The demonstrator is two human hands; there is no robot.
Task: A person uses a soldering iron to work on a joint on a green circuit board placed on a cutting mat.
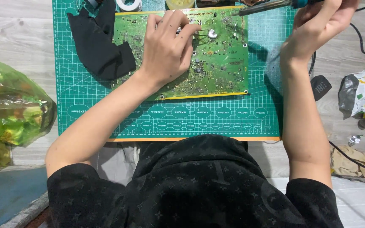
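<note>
**Circuit board under two hands on the cutting mat**

The green circuit board lies on the teal cutting mat. The left hand rests on it, fingertips pinched around thin tweezers. The right hand is closed around a soldering iron above the board's far edge. A black cloth overlaps the board's left end.

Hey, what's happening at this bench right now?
A person is working on a green circuit board that lies on a green cutting mat. The left hand rests on the board and pinches a thin metal tool, probably tweezers, near a round silvery part. The right hand holds a soldering iron above the board's top edge, its tip pointing left. A black cloth covers the board's left end.
</note>
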